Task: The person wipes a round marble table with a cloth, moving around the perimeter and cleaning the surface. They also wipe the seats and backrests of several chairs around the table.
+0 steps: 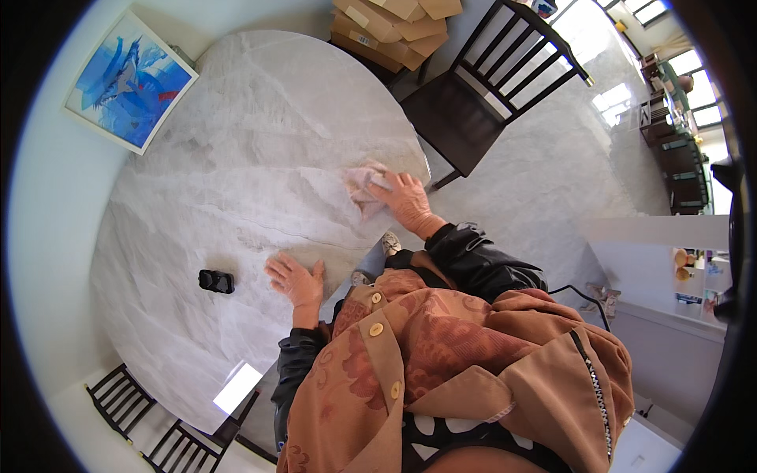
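My right hand (406,200) presses a crumpled pinkish cloth (365,186) onto the grey marble-look tabletop (266,136), close to the table's right edge. The cloth looks slightly blurred. My left hand (297,282) rests with fingers spread on the near side of the same table and holds nothing. To the left of that hand lies a small black object (216,281), perhaps a case or stand. Black shiny sleeves cover both my forearms.
A framed blue picture (131,83) stands at the table's far left, by the wall. Cardboard boxes (390,32) are stacked beyond the far edge. A dark wooden chair (467,112) stands at the right; more dark chairs (177,446) are at the lower left.
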### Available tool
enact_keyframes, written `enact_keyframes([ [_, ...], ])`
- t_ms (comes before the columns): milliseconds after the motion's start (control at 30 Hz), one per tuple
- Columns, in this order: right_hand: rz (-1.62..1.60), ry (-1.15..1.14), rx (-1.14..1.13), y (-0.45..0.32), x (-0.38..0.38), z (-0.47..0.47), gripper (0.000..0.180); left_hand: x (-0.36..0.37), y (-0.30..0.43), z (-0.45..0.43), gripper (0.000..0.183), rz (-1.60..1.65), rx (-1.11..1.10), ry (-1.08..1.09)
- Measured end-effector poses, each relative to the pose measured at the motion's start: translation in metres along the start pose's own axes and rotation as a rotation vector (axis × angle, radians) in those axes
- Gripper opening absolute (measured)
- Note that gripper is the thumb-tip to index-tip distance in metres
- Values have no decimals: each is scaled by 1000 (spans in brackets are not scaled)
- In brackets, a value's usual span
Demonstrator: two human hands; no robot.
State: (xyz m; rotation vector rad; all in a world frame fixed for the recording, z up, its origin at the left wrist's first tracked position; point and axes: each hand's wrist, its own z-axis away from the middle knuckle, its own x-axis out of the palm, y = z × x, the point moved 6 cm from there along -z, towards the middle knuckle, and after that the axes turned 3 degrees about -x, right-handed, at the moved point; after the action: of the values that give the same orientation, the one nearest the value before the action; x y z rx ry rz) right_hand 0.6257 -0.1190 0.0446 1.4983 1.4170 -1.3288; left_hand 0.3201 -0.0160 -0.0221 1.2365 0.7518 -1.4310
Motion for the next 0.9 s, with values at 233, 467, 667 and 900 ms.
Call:
enact_keyframes([
  [233,-85,47,77,33,-6,-4,56,-24,57,-73,110,-19,24,41],
  [467,-81,6,-30,38,-8,-6,52,-37,56,-166,112,38,-258,4],
  [667,-126,-28,8,53,-2,-21,55,-23,54,-167,114,-87,-268,141],
  [900,-95,15,94,94,14,-99,55,-25,60,-167,113,-99,-276,159],
])
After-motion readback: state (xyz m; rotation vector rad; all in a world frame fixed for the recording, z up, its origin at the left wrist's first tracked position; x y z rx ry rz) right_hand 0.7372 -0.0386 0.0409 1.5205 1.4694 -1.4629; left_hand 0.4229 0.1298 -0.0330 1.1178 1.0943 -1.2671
